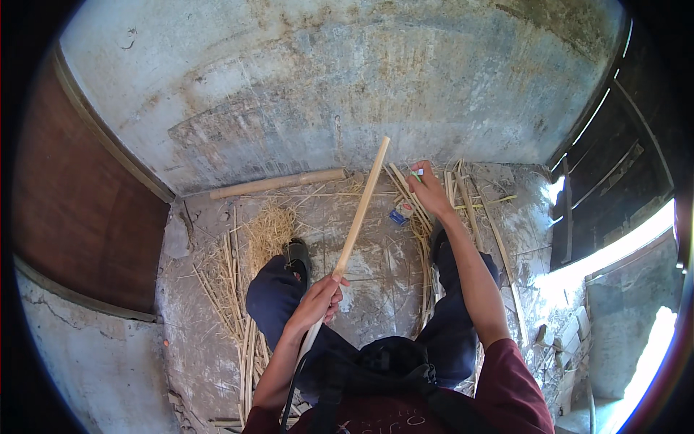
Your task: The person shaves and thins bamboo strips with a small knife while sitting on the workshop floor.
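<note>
A pale wooden strip (363,206) was in the left hand (316,300).
The left hand was closed around this strip, which slanted above the floor (361,307), between the knees; the right hand (431,194), apart from it, had fingers curled on a small green-and-white thing (417,175), too small to identify.

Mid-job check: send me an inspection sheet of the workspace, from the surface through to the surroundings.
Surface: grey floor, stained, strewn with scraps.
Job's things: long pale strip, slanting; small green-and-white item, kind unclear.
Clutter: heap of shavings, loose strips both sides, packet, pole along the wall base.
Hands: left hand grips the long pale strip; right hand holds the small item.
Cables: black cord beside the left forearm.
Surroundings: stained wall ahead, brown panel left, dark panel right.
</note>
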Available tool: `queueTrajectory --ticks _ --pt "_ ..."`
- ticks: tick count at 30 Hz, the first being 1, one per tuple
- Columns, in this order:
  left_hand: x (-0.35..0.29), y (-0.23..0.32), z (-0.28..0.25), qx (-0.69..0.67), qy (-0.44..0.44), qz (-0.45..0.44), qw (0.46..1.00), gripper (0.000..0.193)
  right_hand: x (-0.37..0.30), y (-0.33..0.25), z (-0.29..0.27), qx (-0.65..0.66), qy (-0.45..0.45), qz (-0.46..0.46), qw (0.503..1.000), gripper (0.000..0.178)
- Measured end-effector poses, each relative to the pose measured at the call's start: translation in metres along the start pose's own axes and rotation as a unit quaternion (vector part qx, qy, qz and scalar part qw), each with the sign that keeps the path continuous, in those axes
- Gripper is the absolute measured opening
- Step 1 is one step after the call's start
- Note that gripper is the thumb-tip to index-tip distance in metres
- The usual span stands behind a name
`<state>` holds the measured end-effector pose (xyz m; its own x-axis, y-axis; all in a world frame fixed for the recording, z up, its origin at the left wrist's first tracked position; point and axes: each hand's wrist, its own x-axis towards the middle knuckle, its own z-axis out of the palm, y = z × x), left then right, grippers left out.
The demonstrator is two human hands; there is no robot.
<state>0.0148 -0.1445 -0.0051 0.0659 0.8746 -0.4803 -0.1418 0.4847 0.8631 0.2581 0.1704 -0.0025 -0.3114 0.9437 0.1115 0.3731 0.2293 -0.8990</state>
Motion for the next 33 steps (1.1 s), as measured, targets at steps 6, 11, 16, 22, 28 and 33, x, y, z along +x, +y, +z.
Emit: queueTrajectory --ticks 6,11,16,22,28,33 --pt "0.009 0.003 -0.001 0.037 -0.027 0.062 0.997 0.033 -0.029 -0.020 0.028 -0.029 -0.037 -0.138 0.989 0.029" --pt "0.019 0.009 0.002 0.019 -0.033 0.048 0.998 0.033 -0.077 -0.065 0.039 -0.118 -0.100 -0.175 0.972 0.026" --pt "0.023 0.021 0.007 0.001 -0.013 0.040 0.999 0.033 -0.089 -0.065 0.052 -0.110 -0.128 -0.255 0.952 0.023" --pt "0.018 0.034 -0.001 -0.053 -0.006 0.029 0.998 0.034 -0.103 -0.067 0.071 -0.077 -0.135 -0.312 0.937 0.017" --pt "0.017 0.037 -0.001 -0.071 0.001 0.062 0.996 0.035 -0.107 -0.069 0.079 -0.059 -0.171 -0.327 0.928 0.013" --pt "0.018 0.035 -0.003 -0.055 -0.005 0.058 0.997 0.038 -0.109 -0.074 0.079 -0.028 -0.178 -0.377 0.909 0.010"
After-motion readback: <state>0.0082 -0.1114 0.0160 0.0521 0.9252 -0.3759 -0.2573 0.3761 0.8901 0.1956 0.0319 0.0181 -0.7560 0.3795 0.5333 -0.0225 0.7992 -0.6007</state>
